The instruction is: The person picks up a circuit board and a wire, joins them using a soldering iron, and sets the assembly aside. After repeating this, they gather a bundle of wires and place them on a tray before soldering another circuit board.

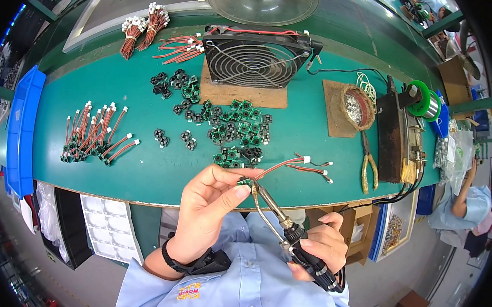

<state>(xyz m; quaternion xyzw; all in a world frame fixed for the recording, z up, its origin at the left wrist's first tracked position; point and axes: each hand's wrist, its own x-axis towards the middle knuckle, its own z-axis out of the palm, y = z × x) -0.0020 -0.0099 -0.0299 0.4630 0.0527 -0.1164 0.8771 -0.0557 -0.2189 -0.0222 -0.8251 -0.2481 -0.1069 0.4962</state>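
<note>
Across a long green workbench point(143, 170) lie small green circuit boards point(233, 133), red-wired connectors point(92, 133) at left, and a black grilled fan point(255, 55) far behind. Near the front edge, the left hand point(206, 207) pinches a tiny green board point(246, 181); the right hand point(322, 242) grips a black-handled soldering iron point(284, 226) touching it. Solder joint too small to see.

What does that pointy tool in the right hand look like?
The soldering iron has a black handle, a metal collar and a thin brass-coloured shaft ending in a tip. It slants up and to the left from the right hand, which grips the handle. A thin silvery wire runs alongside the shaft. Its tip meets the small green board pinched in the left hand's fingers, above the near edge of the green table.
</note>
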